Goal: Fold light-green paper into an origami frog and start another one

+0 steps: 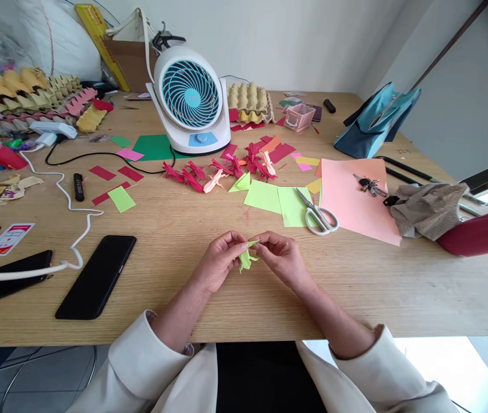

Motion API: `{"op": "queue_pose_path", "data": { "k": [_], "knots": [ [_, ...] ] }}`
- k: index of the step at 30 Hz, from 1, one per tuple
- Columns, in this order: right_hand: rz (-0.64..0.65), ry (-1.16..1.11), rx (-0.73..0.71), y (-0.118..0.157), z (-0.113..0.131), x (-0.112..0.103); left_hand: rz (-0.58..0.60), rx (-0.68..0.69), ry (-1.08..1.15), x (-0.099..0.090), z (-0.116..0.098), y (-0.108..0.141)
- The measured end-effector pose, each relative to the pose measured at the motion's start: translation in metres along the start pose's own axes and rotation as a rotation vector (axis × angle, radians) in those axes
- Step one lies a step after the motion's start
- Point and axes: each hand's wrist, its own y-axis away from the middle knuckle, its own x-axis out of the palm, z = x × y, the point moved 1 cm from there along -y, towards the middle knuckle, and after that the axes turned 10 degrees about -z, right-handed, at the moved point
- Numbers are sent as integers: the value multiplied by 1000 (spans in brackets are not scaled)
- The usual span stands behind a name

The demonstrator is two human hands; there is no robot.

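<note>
- Sleeves (140,361) occupy the bottom of the frame. Finger state?
- Left hand (222,259) and right hand (281,256) both pinch the folded green paper (246,260), just below frame centre.
- Possible faults?
- Tearing, if the hands pull apart too hard. Crooked creases, if either pinch slips. Scissors (315,209), right of centre, could shift if knocked.

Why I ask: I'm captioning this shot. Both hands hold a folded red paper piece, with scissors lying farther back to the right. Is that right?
Not quite: the head view shows that the folded paper piece is light green, not red. The left hand and right hand both hold it, with the scissors farther back to the right.
</note>
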Motion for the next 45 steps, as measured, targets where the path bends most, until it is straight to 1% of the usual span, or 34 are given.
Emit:
{"op": "queue_pose_path", "data": {
  "k": [6,12,18,33,40,42,45],
  "knots": [
    [11,-22,-27,0,5,0,-11,3,-16,0,0,0],
    [4,-24,-13,0,6,0,-55,51,-53,2,-1,1],
    [8,9,-29,1,10,0,-74,109,-98,3,-1,1],
    [21,26,-61,0,10,0,-79,146,-117,3,0,1],
    [-17,-37,25,-1,7,2,-72,296,-222,2,1,1],
    [-11,-56,23,-1,5,3,-69,317,-258,2,1,2],
    [-1,-28,-15,-1,4,3,-73,335,-290,3,1,3]
  ]
}}
